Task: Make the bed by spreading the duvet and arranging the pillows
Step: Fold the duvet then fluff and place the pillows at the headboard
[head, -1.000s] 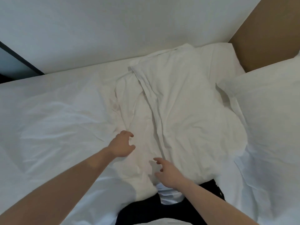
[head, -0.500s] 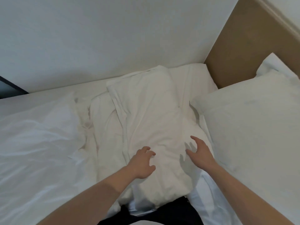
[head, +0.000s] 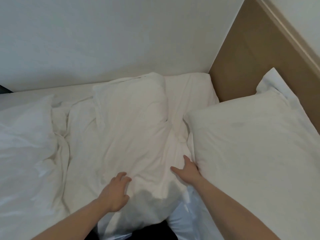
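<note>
On the soft, creased white pillow (head: 131,129), both hands open: left hand (head: 115,193) curled, right hand (head: 187,171) splayed flat.

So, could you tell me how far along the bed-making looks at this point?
Early. Done: one pillow lies by the headboard. In hand: left hand and right hand rest open on the middle pillow. Left: the duvet is crumpled, unspread.

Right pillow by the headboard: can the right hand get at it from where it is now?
Probably yes. The right hand lies beside the right pillow, at its near corner, with nothing between them.
</note>
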`<state>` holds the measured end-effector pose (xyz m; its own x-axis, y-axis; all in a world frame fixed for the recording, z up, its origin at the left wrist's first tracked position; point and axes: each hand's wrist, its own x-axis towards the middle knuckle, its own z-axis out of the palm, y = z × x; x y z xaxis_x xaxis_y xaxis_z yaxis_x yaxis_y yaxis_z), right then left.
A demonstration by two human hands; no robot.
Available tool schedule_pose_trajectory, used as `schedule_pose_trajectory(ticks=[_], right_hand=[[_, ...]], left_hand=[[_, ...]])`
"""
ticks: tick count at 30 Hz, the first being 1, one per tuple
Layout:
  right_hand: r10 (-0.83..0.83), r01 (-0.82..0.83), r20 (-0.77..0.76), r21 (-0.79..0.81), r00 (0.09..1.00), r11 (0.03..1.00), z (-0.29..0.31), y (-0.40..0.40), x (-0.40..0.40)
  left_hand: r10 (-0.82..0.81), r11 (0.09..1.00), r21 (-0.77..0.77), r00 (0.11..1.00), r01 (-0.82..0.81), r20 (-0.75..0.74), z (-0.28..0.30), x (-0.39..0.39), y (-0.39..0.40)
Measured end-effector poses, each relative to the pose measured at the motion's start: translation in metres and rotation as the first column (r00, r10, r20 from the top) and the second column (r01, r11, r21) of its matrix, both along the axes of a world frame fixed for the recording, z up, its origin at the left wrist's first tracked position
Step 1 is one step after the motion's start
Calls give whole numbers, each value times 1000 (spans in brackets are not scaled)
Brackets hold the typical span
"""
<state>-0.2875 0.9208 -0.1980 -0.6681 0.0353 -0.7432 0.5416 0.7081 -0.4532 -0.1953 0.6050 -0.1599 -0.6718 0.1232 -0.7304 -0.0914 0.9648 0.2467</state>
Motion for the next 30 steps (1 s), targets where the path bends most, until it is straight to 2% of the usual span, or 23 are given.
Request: schedule_pose_trajectory(ticks=[2, 5, 9, 11, 13, 15, 17, 19, 20, 22, 24, 26, 28, 30], right_hand=[[-15, 15, 20, -19, 1000, 1000, -3, 0, 0], [-88, 93, 59, -78, 994, 993, -9, 1, -2], [-135, 148, 108, -129, 985, 980, -15, 6, -1], [-129, 147, 126, -141, 984, 979, -16, 6, -2], [-123, 146, 148, -160, 981, 976, -17, 5, -2], [-95, 120, 145, -176, 985, 977, -30, 7, 0], [-50, 73, 123, -189, 991, 979, -49, 12, 5], [-6, 22, 106, -145, 994, 989, -51, 15, 10], [15, -6, 101, -91, 995, 996, -43, 14, 13], [75, -75, 67, -1, 995, 997, -22, 7, 19], [124, -125, 38, 26, 992, 992, -4, -2, 26], [173, -174, 43, 33, 984, 984, 9, -3, 30], [183, -185, 43, 54, 982, 981, 16, 4, 37], [174, -182, 72, 136, 982, 974, 18, 13, 50]], left_hand=[[19, 1000, 22, 996, -17, -86, 5, -4, 9], [5, 1000, 11, 998, -4, -67, 7, -9, 21], [-6, 999, -34, 983, 13, 186, 5, -2, 35], [-73, 994, -52, 949, 93, 306, 7, 6, 41], [-91, 993, -44, 938, 112, 334, 9, 11, 44], [0, 999, -39, 964, 11, 265, 8, 16, 43], [192, 981, -33, 979, -190, 67, 3, 20, 37], [403, 912, -36, 908, -409, -115, -2, 21, 25], [510, 850, -62, 847, -523, -150, -7, 23, 15], [678, 706, -170, 725, -688, -120, -18, 27, -11], [768, 631, -216, 639, -745, 39, -35, 35, -35], [752, 656, -166, 619, -736, 227, -42, 45, -45], [704, 705, -104, 673, -702, 227, -39, 56, -44], [685, 720, -72, 689, -690, 236, -33, 73, -40]])
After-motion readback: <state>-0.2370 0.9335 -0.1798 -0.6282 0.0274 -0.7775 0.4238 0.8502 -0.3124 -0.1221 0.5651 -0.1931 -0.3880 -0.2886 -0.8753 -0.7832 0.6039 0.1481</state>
